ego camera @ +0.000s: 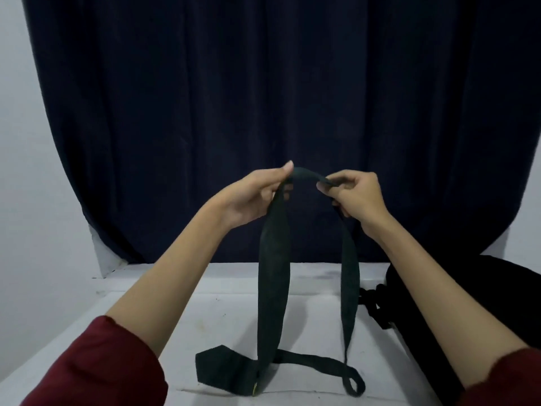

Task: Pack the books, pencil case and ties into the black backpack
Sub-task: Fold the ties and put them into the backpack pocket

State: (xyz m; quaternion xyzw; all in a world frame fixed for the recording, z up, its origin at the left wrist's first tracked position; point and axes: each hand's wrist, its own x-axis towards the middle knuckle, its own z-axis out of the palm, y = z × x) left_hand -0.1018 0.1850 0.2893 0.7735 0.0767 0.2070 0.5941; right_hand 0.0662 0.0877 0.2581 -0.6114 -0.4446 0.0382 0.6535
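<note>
The fingers of the left hand pinch the dark tie near the middle of the frame, thumb on top. The right hand, just beside it, has its fingers curled round the same tie, and a short arch of cloth spans between the two hands. From each hand a length hangs down to the white worktop; the wide end lies flat at lower centre, the narrow end curls into a loop beside it. The black backpack sits at the right edge. Dark red sleeves cover the lower arms. A navy curtain hangs behind.
</note>
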